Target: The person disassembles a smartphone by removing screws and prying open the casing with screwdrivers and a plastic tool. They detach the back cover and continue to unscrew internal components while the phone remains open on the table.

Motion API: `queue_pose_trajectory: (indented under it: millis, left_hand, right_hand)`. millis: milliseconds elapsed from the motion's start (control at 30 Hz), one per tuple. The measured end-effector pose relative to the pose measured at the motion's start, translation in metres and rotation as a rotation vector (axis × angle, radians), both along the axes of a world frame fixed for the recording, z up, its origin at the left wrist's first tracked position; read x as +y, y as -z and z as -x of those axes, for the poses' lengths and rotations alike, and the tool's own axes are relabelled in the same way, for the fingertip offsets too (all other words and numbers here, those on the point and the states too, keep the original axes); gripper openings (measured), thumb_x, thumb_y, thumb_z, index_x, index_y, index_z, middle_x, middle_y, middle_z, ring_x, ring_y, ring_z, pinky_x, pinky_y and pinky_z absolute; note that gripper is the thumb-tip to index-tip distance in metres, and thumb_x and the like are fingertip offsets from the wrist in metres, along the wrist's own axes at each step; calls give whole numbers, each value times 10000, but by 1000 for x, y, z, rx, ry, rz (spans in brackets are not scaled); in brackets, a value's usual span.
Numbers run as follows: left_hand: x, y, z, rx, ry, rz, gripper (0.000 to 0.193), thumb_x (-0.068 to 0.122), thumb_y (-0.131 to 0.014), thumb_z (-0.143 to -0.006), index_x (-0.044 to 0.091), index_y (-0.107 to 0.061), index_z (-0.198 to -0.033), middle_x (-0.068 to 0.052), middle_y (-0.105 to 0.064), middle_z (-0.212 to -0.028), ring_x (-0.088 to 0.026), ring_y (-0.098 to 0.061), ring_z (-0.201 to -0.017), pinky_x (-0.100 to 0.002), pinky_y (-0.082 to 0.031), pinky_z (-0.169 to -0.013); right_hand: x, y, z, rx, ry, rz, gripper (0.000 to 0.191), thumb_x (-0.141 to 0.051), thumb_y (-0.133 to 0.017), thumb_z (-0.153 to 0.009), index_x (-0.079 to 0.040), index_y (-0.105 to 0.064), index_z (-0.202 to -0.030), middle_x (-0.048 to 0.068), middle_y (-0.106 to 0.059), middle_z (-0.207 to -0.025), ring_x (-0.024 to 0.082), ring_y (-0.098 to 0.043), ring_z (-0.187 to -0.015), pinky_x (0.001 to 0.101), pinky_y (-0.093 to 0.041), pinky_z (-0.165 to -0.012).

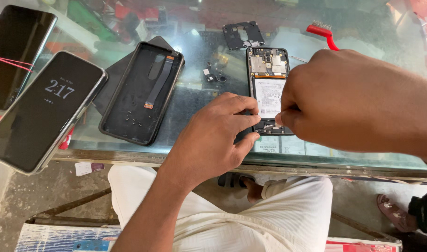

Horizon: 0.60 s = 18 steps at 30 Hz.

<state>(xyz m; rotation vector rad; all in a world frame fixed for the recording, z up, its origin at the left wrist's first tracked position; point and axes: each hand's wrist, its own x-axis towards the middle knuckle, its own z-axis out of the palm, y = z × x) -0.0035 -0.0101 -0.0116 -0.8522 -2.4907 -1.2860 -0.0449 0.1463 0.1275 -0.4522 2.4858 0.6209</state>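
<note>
An opened smartphone (268, 84) lies on the glass counter (195, 98), its circuit board and white battery exposed. My left hand (213, 135) holds its lower left edge with thumb and fingers. My right hand (330, 100) reaches in from the right, fingertips pinched at the phone's bottom end on something small that I cannot make out. The phone's black back cover (141, 91) lies to the left, inside up, with a flex cable and several tiny screws in it.
Two intact phones lie at the left, one with a lit screen (48, 109), one dark (15, 53). A black inner plate (243, 35), small loose parts (212, 73) and a red-handled brush (324, 33) sit behind the phone. Another person's foot (393, 212) shows at lower right.
</note>
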Motion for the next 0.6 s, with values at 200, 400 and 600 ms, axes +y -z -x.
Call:
queue_pose_trajectory:
  millis: [200,400,600]
  left_hand:
    - [0,1,-2,-3,19,-29,193,96,-789,-835,6,-755,-1002,-45,-690,-1128,-241,-649,-1097,-368,-562,-877]
    - [-5,7,0,107,44,-17,192,91,-803,-866,6,-747,-1028,-50,-684,-1148,-255,-645,-1115,-379,-557,-933]
    - [-8,6,-5,150,31,7,197,83,-810,-889,1,-738,-1053,-45,-673,-1178,-253,-640,-1124,-385,-557,-947]
  right_hand:
    - [-5,1,14,-48,161,20,303,-400,-667,-941,-171,-862,-904,-11,-768,-753,176,-706,-691,349,-571,-754]
    - [1,15,5,76,21,-88,206,-431,-720,-929,-274,-852,-928,-14,-752,-636,134,-682,-555,289,-536,-610]
    - [24,42,-2,158,105,295,132,-252,-810,-872,-133,-858,-900,59,-758,-687,151,-678,-552,300,-560,-569]
